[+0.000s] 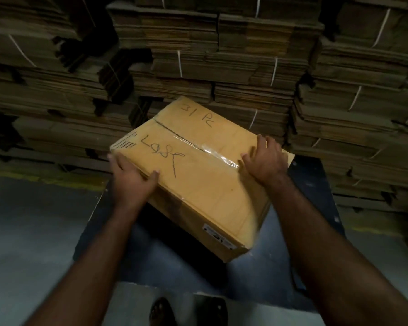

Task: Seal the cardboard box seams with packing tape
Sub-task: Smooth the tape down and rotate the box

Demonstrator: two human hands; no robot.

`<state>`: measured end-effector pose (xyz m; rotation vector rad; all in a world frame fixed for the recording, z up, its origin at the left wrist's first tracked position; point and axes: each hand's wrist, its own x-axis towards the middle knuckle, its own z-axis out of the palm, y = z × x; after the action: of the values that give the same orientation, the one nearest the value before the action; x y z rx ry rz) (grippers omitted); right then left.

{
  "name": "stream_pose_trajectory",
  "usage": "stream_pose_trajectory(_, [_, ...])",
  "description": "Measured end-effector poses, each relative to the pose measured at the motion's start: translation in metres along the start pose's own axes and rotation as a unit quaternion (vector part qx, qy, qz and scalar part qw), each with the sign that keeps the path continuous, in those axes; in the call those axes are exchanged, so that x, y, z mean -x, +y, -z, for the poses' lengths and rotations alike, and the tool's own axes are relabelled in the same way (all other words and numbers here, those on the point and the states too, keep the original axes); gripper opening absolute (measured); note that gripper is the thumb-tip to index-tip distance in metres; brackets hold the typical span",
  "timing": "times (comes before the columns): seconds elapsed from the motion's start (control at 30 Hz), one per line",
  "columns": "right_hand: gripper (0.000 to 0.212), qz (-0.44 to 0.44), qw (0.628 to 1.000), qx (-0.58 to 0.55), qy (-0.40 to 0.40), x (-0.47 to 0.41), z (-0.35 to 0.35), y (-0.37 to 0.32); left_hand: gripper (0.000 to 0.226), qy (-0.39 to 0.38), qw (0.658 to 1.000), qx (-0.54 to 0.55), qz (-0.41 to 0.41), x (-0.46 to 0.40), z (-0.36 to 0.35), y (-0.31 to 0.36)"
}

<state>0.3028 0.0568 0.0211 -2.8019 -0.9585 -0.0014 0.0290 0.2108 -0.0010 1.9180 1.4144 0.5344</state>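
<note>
A closed brown cardboard box (198, 175) sits tilted on a dark platform (313, 184), with handwriting on its top. Clear packing tape (219, 152) runs along the right part of the centre seam; the far left part of the seam looks bare. My left hand (131, 177) grips the box's near-left top edge, thumb on top. Spread over the right end of the taped seam, my right hand (265, 161) lies at the box's right edge. No tape roll or dispenser is in view.
Tall stacks of flattened cardboard (222, 55), bundled with white straps, fill the whole background close behind the box. Grey floor (33, 243) lies to the left. A sandalled foot (161, 311) shows at the bottom centre, beside a dark object.
</note>
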Motion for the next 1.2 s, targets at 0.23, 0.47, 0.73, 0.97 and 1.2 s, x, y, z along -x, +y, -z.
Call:
stream_pose_trajectory(0.23, [0.093,0.011,0.994,0.003,-0.11,-0.061,-0.002,0.022,0.114,-0.052,0.986,0.154,0.042,0.105,-0.081,0.041])
stream_pose_trajectory(0.47, [0.084,-0.036,0.988,0.005,-0.147,-0.015,0.011,0.06,0.071,-0.119,0.989,0.075,0.035,-0.005,-0.046,0.065])
stream_pose_trajectory(0.73, [0.074,-0.045,0.974,-0.159,-0.154,0.046,-0.004,0.109,0.066,-0.11,0.987,-0.093,-0.072,-0.009,-0.071,0.088])
stream_pose_trajectory(0.97, [0.081,-0.053,0.976,-0.19,-0.089,0.107,-0.018,0.088,0.073,-0.058,0.958,-0.236,-0.151,0.032,-0.058,0.031])
stream_pose_trajectory(1.2, [0.048,-0.164,0.921,-0.351,0.04,0.185,-0.029,0.106,0.075,-0.053,0.921,-0.235,-0.307,0.065,-0.056,0.031])
